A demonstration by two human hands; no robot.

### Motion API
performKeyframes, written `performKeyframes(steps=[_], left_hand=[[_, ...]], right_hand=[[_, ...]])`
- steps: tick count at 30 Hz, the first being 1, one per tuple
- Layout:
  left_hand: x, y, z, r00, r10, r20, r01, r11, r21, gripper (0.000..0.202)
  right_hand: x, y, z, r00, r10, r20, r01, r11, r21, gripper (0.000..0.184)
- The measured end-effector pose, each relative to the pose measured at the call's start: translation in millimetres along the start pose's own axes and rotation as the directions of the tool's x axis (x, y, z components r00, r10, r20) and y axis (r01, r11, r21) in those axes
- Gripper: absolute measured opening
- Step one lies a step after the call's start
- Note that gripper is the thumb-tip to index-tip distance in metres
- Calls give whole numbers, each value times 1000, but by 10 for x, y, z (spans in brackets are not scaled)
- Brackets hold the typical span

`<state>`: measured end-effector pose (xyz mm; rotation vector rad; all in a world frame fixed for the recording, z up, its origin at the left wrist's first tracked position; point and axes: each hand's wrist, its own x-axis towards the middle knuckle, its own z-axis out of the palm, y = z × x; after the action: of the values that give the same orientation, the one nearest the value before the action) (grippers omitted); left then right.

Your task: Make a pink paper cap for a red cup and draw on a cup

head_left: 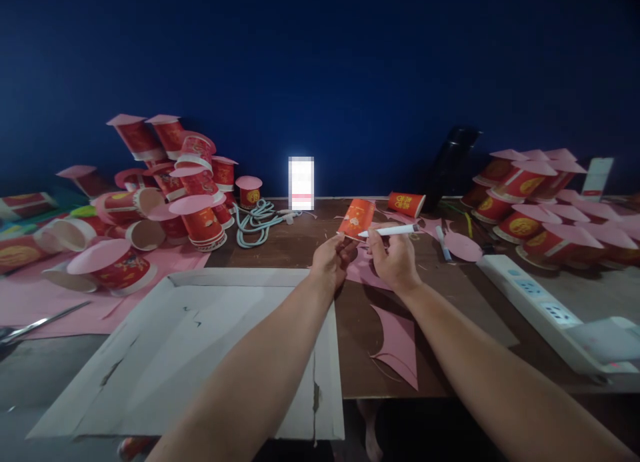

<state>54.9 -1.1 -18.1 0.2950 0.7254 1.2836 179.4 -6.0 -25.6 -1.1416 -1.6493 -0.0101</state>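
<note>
My left hand (334, 259) is closed around the lower end of a red paper cup (358, 217) with a gold print, held tilted above the table. In my right hand (395, 257) is a white marker pen (393, 231), pinched between thumb and fingers and lying almost level. Its left end is close to the cup's lower edge; I cannot tell whether it touches. Under both hands lies a piece of pink paper (367, 270). Another red paper cup (407, 204) lies on its side just behind them.
Red cups with pink paper discs are piled at left (197, 223) and right (525, 182). A white cardboard tray (165, 362) covers the front left. A power strip (535, 302), pale blue cable (255, 223), pink paper scrap (399, 345) and scissors (45, 323) lie around.
</note>
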Motion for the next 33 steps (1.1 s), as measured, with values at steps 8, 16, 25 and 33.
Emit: performKeyframes(steps=[8,16,25,33], left_hand=[[-15,12,13,1000,-6,-15,6,1000,-6,12],[-16,12,11,1000,-19,19,19,1000,-1,18],[-51,26,35,1000,-25,4,25,1000,-11,17],[-30,17,13,999,-25,29,25,1000,5,16]], right_hand=[[12,-31,-13,999,37,-6,-37,999,30,21],[23,-98,-38,998,68,-1,-68,996,52,20],[37,-108,-47,996,83,-12,-83,996,32,18],[36,-104,-52,996,88,-5,-88,996,29,20]])
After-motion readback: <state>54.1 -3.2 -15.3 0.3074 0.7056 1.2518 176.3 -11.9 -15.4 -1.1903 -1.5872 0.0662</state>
